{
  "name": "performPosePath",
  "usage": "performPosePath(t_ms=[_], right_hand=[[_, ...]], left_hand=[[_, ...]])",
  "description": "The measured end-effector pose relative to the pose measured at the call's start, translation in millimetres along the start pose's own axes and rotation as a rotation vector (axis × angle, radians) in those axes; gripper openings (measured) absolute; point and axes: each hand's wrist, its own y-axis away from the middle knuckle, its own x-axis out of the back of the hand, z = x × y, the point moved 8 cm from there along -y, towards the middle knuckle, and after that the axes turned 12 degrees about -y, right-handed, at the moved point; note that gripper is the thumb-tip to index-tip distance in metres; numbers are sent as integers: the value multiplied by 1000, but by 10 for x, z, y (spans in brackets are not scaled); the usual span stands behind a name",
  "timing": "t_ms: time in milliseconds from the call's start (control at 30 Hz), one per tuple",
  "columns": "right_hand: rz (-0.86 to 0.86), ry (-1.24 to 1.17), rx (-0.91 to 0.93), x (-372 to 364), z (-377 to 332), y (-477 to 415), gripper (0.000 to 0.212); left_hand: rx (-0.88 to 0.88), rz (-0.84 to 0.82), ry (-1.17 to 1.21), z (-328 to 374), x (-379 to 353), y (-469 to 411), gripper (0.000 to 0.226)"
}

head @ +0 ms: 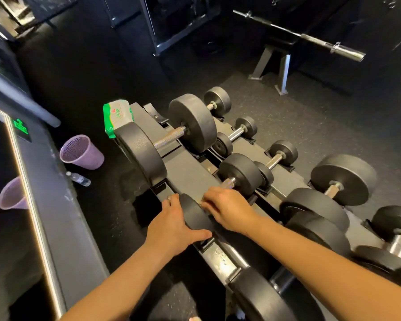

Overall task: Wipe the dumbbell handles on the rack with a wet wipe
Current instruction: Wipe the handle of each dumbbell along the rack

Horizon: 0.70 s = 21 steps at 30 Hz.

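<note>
Two hands are on one dumbbell (240,173) in the front row of the rack (185,163), near its left end. Left hand (171,224): fingers (171,201) nearly straight, lying against the outer face of the dumbbell's near plate (195,214), with the thumb spread across the plate's rim. It presses on the plate and nothing is pinched. The left forearm comes in from the lower left, wrist straight. Right hand (228,210): palm down, fingers curled over the handle (228,181) just inside the near plate and gripping it. A short knurled stretch of the handle shows beyond the knuckles, up to the far plate. Whether a wipe lies under the right palm cannot be told, since the hand covers that spot. The right forearm comes in from the lower right, crossing above the nearer dumbbells. A green-and-white wet wipe pack (117,117) sits at the rack's far left end, resting on top of the large dumbbell plate there. Other dumbbells fill the back row and the right side of the rack. On the floor left of the rack are a purple bin (81,152) and a water bottle (79,178) lying on its side.
</note>
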Motion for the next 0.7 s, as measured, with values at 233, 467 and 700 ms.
performPosePath(t_ms=[233, 467, 700], right_hand=[[408, -1183, -973, -444, 514, 645, 23], [45, -1037, -1047, -475, 304, 389, 14], [139, -993, -896, -491, 327, 498, 23]], left_hand=[[-6, 2, -4, 10, 22, 10, 131], [0, 3, 6, 14, 47, 16, 125], [3, 9, -10, 36, 57, 20, 122]])
